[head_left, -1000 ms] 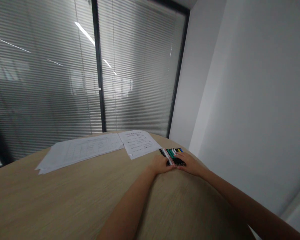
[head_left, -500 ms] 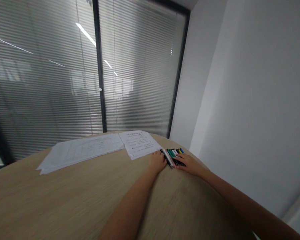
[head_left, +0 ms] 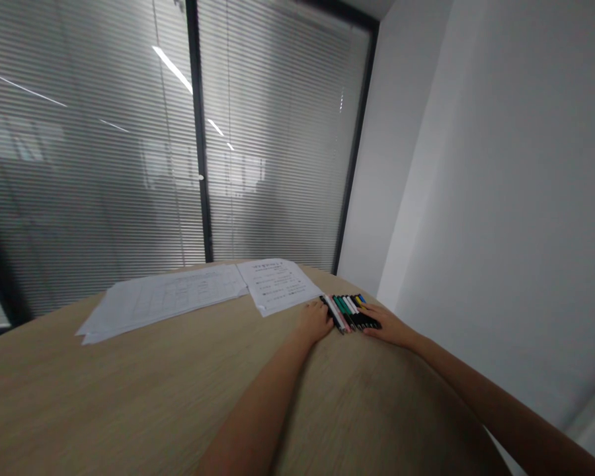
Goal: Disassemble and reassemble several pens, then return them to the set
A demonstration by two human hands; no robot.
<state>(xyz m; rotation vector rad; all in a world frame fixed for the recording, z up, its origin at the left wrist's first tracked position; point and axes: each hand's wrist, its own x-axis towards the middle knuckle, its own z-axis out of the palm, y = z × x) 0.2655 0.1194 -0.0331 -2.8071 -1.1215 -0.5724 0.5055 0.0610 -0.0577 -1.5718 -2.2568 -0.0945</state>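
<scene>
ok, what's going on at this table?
A person is working with bare hands at a wooden table. Their left hand sits at the left end of a tight row of marker pens, and their right hand lies against the right end, fingers at the pens. Neither hand appears to grip anything. Just beyond lie a printed sheet and a stack of paper forms, with window blinds behind.

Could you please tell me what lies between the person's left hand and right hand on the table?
In the head view, a row of coloured pens lies between the left hand and the right hand, on the wooden table.
</scene>
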